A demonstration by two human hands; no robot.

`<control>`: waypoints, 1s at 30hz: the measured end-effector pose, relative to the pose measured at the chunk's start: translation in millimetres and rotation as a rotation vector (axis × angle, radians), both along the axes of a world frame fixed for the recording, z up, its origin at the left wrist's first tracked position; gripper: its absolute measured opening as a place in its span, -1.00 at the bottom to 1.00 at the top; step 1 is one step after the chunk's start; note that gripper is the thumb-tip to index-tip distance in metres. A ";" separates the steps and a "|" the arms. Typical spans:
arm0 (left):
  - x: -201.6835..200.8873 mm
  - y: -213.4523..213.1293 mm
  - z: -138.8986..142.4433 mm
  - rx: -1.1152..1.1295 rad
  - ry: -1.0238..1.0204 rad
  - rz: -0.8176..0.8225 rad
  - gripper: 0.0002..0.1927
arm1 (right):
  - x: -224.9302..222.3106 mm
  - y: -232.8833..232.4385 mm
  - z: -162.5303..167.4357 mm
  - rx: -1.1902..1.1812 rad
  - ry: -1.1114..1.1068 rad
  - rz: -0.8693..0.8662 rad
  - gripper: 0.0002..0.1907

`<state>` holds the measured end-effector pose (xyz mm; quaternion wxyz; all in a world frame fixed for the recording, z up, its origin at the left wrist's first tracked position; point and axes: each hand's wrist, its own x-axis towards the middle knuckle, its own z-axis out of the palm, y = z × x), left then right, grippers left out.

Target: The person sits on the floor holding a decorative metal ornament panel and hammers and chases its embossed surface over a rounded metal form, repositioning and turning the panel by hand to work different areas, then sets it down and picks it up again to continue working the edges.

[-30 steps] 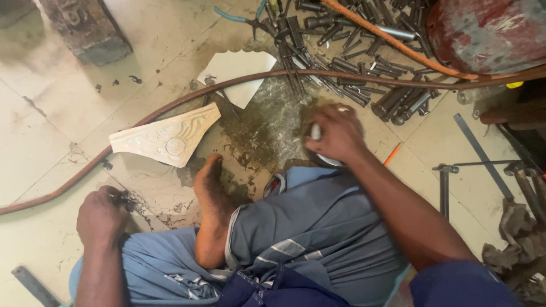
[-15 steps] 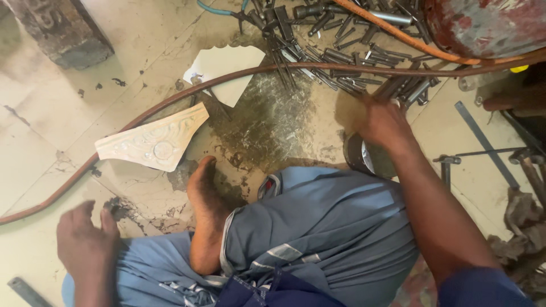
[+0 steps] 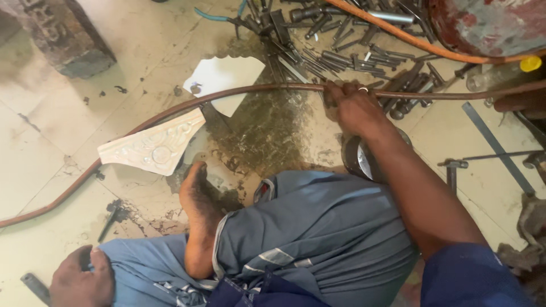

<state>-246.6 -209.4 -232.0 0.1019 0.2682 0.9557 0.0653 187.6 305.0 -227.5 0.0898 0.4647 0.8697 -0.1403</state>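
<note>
Left hand: resting low at the frame's left corner on the blue-clad knee, fingers loosely curled, holding nothing
Brown hose: running from the left floor edge in a long arc up past the foot, across the stained middle, on to the right edge
Pale tile shards: ornate cream piece just under the hose, plain white piece partly above it
Bare foot: tucked on the wet patch, apart from the hose
Right hand: closed over the hose at the edge of the tool heap, fingers wrapped round it
Metal heap: dark bolts, rods and spanners just behind the gripping hand
Step in hand: seemingly gripping the hose to shift or steady it
Next move: likely needs a firm hold, drawing the hose clear of the heap without snagging
</note>
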 end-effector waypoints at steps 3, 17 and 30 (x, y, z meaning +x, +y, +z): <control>-4.3 15.3 6.1 -0.109 -0.021 0.068 -0.58 | 14.0 -1.4 21.5 -0.048 0.058 -0.051 -0.37; -10.4 26.9 4.3 -0.254 0.039 0.121 -0.53 | -55.6 24.0 -15.4 0.162 0.399 0.065 -0.32; -4.3 25.6 7.4 -0.125 0.100 0.072 -0.57 | -59.1 19.1 -1.8 -0.227 0.189 -0.095 -0.46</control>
